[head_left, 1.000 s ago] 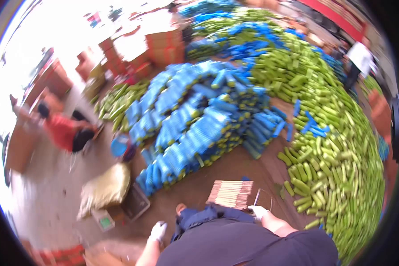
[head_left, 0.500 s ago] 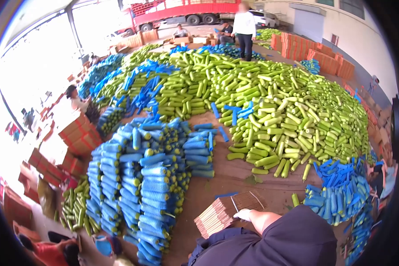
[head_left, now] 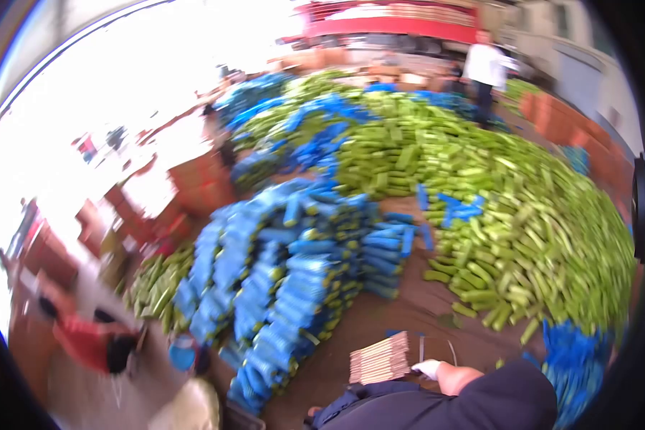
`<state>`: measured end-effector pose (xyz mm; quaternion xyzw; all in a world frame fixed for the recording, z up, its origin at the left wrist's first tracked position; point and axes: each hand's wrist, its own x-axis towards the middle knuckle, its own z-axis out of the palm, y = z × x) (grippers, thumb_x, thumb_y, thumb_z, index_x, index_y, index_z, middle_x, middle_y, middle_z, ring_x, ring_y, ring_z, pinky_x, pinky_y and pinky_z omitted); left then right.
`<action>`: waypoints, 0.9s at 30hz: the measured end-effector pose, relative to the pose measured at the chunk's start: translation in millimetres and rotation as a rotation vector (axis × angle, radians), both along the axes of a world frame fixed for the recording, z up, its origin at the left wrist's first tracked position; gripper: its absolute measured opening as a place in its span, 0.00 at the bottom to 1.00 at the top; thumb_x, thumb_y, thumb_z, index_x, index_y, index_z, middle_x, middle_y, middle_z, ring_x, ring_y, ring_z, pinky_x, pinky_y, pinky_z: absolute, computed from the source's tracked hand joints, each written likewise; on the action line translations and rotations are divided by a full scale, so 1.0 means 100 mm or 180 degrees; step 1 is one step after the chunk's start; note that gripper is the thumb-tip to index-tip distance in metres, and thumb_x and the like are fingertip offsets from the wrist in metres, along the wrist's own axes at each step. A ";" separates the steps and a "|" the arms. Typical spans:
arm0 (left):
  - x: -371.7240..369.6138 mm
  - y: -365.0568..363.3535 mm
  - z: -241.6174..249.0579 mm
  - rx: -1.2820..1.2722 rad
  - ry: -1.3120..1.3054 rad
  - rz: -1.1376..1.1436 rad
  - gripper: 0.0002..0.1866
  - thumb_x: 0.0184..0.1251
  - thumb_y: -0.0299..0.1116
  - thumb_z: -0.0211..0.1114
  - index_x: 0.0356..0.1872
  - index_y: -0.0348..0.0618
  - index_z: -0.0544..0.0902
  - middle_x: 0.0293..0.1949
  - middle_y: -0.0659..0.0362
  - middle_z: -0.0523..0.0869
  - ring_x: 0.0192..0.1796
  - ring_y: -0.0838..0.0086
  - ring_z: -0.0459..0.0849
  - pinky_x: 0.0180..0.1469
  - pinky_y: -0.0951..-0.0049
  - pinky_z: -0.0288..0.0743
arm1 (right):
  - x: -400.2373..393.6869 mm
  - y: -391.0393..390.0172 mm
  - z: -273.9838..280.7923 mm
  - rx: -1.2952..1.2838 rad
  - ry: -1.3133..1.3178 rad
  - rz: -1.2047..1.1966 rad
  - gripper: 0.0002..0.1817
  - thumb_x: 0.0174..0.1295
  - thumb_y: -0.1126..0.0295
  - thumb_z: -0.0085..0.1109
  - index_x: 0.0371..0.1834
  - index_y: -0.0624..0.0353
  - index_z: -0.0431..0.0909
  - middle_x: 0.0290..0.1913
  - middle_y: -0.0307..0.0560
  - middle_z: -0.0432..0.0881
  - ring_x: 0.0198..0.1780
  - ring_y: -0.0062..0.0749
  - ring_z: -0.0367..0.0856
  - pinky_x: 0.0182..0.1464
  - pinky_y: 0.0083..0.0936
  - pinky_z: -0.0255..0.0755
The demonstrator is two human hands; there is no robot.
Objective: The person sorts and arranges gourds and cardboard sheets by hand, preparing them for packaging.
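Note:
My right hand (head_left: 428,368), in a white glove, is closed at the near edge of a strapped bundle of folded cardboard (head_left: 380,360). The bundle's layered pale edges face left, and a strap crosses its brown side. Beside my dark clothing, a small skin-toned patch (head_left: 314,411) may be part of my left hand; too little shows to make out its fingers. Left of the bundle lies a big heap of green vegetables in blue net sleeves (head_left: 287,265). Bare green vegetables (head_left: 509,236) are piled beyond it on the brown ground cover (head_left: 351,322).
More blue sleeves (head_left: 573,358) lie at the right. Cartons (head_left: 197,183) stand at the left, near a person in red (head_left: 93,340). A person in a white top (head_left: 484,68) stands at the back before a red truck (head_left: 394,20). The picture is blurred.
The view has turned left, so most surroundings appear shifted right. My right hand stays at the bundle, whose layered edges now look more upright. More of the person in red shows.

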<state>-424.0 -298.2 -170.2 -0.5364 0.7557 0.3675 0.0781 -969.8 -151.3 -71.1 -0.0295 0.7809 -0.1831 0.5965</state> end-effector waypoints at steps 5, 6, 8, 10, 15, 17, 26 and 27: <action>-0.37 0.19 1.25 0.0756 0.0128 0.1420 0.26 0.61 0.48 0.54 0.51 0.37 0.78 0.51 0.47 0.81 0.55 0.58 0.78 0.57 0.66 0.69 | -0.12 -0.08 0.52 -0.1301 -0.0231 0.1318 0.08 0.57 0.59 0.56 0.28 0.50 0.79 0.21 0.39 0.74 0.20 0.31 0.70 0.21 0.30 0.63; -0.47 0.21 1.50 0.0830 0.0089 0.1590 0.25 0.61 0.48 0.54 0.51 0.38 0.78 0.51 0.47 0.80 0.56 0.58 0.77 0.57 0.66 0.69 | -0.05 -0.14 0.71 -0.1227 -0.0264 0.0783 0.08 0.58 0.61 0.54 0.31 0.52 0.77 0.21 0.43 0.75 0.21 0.35 0.72 0.22 0.32 0.66; -0.55 0.28 1.74 0.0887 0.0068 0.1863 0.25 0.62 0.48 0.54 0.52 0.38 0.78 0.51 0.47 0.80 0.56 0.59 0.77 0.58 0.66 0.69 | -0.39 -0.16 0.07 -0.1219 -0.0418 0.1077 0.09 0.58 0.60 0.55 0.32 0.52 0.77 0.22 0.44 0.75 0.21 0.36 0.72 0.22 0.33 0.67; -0.60 0.35 1.75 0.0785 0.0086 0.1996 0.25 0.62 0.48 0.55 0.52 0.39 0.78 0.52 0.47 0.80 0.56 0.59 0.77 0.58 0.67 0.69 | -0.60 -0.24 -0.26 -0.1115 -0.0531 0.1034 0.10 0.57 0.60 0.55 0.33 0.53 0.77 0.23 0.45 0.76 0.22 0.37 0.73 0.23 0.34 0.67; -0.58 0.54 1.75 0.0829 0.0140 0.2070 0.24 0.62 0.47 0.56 0.53 0.40 0.77 0.51 0.48 0.80 0.55 0.59 0.77 0.58 0.67 0.68 | -0.46 -0.25 -0.54 -0.0718 -0.0736 0.0394 0.13 0.55 0.58 0.57 0.37 0.55 0.76 0.25 0.47 0.77 0.23 0.39 0.74 0.24 0.38 0.68; -0.52 0.61 1.64 0.0727 0.0132 0.1966 0.24 0.62 0.47 0.56 0.52 0.39 0.77 0.51 0.48 0.80 0.55 0.59 0.77 0.58 0.67 0.68 | -0.40 -0.25 -0.95 -0.0659 -0.1019 -0.0541 0.16 0.54 0.53 0.60 0.33 0.54 0.80 0.26 0.45 0.79 0.25 0.34 0.73 0.24 0.33 0.66; -0.64 0.51 1.81 0.1479 0.2026 0.2628 0.21 0.62 0.45 0.62 0.49 0.39 0.76 0.34 0.62 0.79 0.36 0.75 0.76 0.43 0.72 0.71 | 0.21 -0.80 0.35 -0.1248 0.0280 0.0490 0.21 0.54 0.50 0.61 0.30 0.61 0.82 0.26 0.44 0.79 0.29 0.28 0.73 0.34 0.29 0.66; -0.84 0.42 1.93 0.0980 0.1980 0.2657 0.23 0.63 0.45 0.62 0.51 0.39 0.75 0.37 0.62 0.79 0.38 0.76 0.75 0.45 0.73 0.71 | 0.20 -0.86 0.39 -0.1240 0.0307 0.0648 0.23 0.54 0.48 0.61 0.31 0.62 0.82 0.27 0.47 0.80 0.30 0.32 0.74 0.35 0.30 0.67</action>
